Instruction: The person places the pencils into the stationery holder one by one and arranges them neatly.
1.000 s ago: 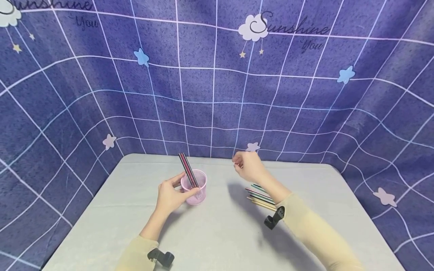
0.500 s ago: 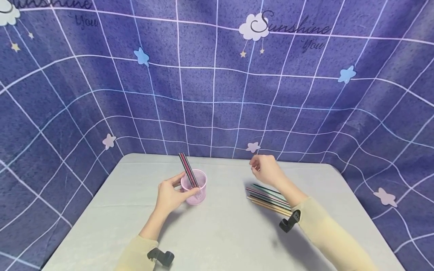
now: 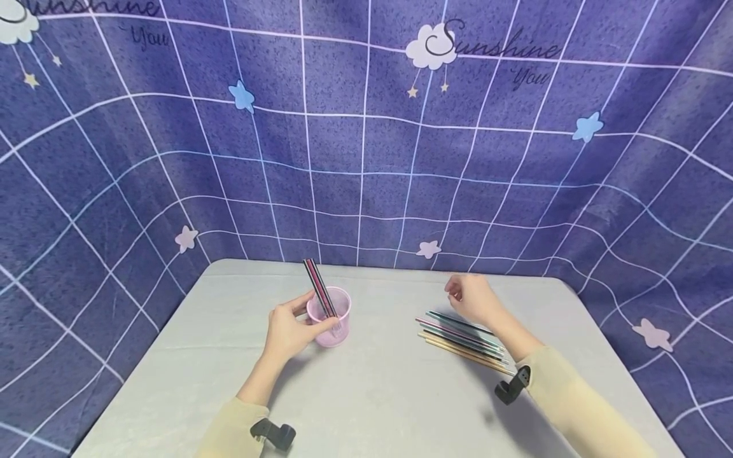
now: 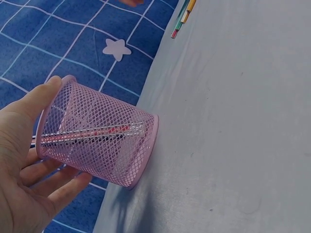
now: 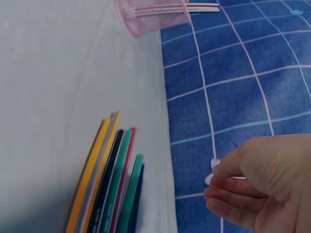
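My left hand (image 3: 289, 332) grips a pink mesh pen cup (image 3: 330, 338), thumb at the rim and fingers along the far side. Several striped pencils (image 3: 321, 289) lean to the left inside the cup and stick out above its rim. In the left wrist view, their lower ends show through the mesh (image 4: 103, 107). My right hand (image 3: 473, 300) hovers above the table with loosely bent fingers and holds nothing. Below it a loose bunch of pencils (image 3: 458, 341) lies slanted on the table; gold, black, green and red ones show in the right wrist view.
A pale cloth covers the table (image 3: 372, 394). Behind it hangs a blue-purple curtain (image 3: 366, 146) with white grid lines, stars and clouds, close to the table's back edge. A black wrist camera (image 3: 512, 385) is strapped at each sleeve cuff.
My right hand has moved right and slightly down, away from the cup and over the loose pencils, more of which now show. The left hand, cup and leaning pencils have stayed put.
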Demonstrator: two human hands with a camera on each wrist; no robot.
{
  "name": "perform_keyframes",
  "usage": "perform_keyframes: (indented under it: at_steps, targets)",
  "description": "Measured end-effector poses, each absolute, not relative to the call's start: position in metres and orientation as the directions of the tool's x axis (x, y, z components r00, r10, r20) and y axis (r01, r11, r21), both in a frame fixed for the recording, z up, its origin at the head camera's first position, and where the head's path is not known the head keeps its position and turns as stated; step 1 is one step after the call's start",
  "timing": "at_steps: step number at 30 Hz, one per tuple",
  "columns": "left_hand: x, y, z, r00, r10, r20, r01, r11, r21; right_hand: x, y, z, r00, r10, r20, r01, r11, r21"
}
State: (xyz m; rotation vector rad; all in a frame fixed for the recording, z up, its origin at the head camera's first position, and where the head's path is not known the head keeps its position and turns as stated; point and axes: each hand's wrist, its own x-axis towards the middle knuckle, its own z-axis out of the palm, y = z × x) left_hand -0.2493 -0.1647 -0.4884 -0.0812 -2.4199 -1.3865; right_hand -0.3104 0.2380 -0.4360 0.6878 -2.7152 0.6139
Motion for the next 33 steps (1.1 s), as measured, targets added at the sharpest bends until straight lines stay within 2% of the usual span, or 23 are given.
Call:
perform_keyframes:
  at_steps: [14,24,33]
  targets:
    - [-0.25,-0.164,-0.489,-0.931,-0.114,0.348,0.242,0.521,0.819,-0.301,0.264,-0.457,-0.869,-0.395,0.298,-0.475,0.835,-0.277]
    - [-0.249,-0.164,-0.49,-0.933,-0.116,0.341,0.244,0.493,0.835,-0.299,0.278,-0.479,-0.912,-0.362,0.194,-0.402,0.883,-0.243]
    - [-0.249,-0.165,-0.49,-0.932,-0.117,0.344,0.249,0.486,0.838,-0.296,0.281,-0.488,-0.912,-0.376,0.167,-0.407,0.885,-0.229]
